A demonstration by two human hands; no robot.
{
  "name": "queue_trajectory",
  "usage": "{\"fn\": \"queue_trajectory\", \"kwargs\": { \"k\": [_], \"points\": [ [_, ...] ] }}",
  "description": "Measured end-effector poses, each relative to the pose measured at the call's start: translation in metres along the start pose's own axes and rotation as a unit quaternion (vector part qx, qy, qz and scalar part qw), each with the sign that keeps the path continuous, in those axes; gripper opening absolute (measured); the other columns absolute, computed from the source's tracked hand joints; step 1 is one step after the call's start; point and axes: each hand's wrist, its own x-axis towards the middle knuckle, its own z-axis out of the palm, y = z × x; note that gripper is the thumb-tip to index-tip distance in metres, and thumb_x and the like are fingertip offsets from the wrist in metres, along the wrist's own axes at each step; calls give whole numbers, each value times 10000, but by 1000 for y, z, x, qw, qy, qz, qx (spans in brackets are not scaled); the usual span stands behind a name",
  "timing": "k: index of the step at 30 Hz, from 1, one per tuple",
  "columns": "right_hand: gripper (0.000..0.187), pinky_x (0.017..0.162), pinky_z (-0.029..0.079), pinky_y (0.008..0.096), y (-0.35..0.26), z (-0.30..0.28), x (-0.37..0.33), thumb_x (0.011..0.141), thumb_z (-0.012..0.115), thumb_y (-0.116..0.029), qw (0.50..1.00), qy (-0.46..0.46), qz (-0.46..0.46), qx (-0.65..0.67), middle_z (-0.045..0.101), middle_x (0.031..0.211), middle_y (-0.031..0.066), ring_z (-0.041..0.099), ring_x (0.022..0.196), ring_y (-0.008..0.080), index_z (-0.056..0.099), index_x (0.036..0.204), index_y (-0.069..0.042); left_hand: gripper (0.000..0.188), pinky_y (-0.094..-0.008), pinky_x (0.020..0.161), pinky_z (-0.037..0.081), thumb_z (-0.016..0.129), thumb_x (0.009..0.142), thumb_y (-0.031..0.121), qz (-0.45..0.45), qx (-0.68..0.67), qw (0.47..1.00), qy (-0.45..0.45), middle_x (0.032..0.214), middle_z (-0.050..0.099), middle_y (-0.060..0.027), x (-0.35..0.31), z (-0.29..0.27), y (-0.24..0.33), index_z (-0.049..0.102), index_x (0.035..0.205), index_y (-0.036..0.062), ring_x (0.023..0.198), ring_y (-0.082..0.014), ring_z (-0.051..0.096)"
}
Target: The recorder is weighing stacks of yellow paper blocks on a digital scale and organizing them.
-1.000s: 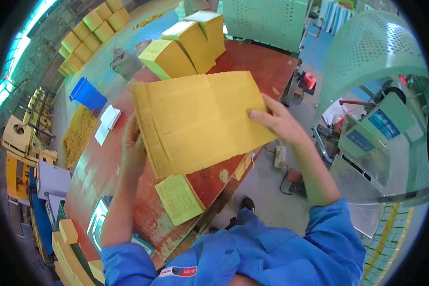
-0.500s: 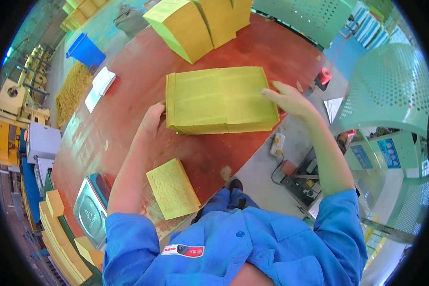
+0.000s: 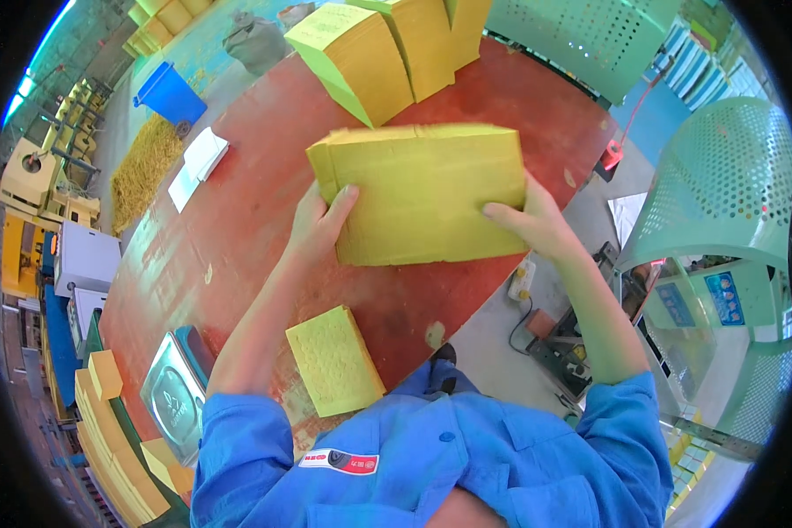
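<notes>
I hold a large yellow rectangular block [image 3: 427, 195], apparently of stacked paper, over the red tabletop [image 3: 396, 308]. My left hand [image 3: 319, 220] grips its left end, thumb on the near face. At the opposite end my right hand [image 3: 532, 220] is closed on it, thumb also pressed to the near face. The fingers of both hands are mostly hidden by the block. Close to my body lies a smaller stack of yellow paper [image 3: 334, 361] with a dimpled top.
Tall yellow stacks [image 3: 361, 75] stand at the table's far side. White sheets [image 3: 198, 167] and a silver scale-like device [image 3: 172, 396] lie to the left. A green perforated guard [image 3: 704, 189] rises on the right. A blue bin [image 3: 172, 92] stands on the floor beyond.
The large block has tilted, showing more of its near face. My hands have shifted to grip its two ends, thumbs now in front. The smaller stack stays on the table.
</notes>
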Motion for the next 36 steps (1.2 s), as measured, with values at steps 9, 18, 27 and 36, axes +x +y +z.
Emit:
{"fn": "queue_trajectory", "kwargs": {
  "k": [9,18,27,36],
  "points": [
    [937,1113,327,365,65,2,-14,774,765,-55,990,42,-102,89,414,1462,90,387,1353,192,201,1522,-37,988,-384,1043,418,773,830,145,188,-25,982,24,1442,413,-94,-42,13,-23,106,1557,108,1265,-196,474],
    [897,1118,325,370,71,-2,-7,772,785,-71,987,52,-65,137,445,1430,82,406,1341,199,254,1495,-52,1062,-384,1115,349,712,814,-17,136,106,984,49,1563,263,-120,-30,39,-13,-20,1568,142,1389,-210,345],
    [838,1093,359,365,77,0,-7,781,777,-60,979,88,-68,170,490,1379,74,444,1302,192,296,1467,-57,560,-401,1087,381,453,1022,347,0,-354,935,13,1471,442,-82,-7,-17,-52,298,1522,147,1324,-195,448],
    [852,1098,343,343,92,-9,-4,799,780,-88,981,69,-75,163,484,1384,72,438,1296,182,277,1485,-43,409,-355,966,494,473,1006,165,-94,-417,902,64,1326,574,-67,4,24,-33,459,1409,99,1188,-196,572]
  ]
}}
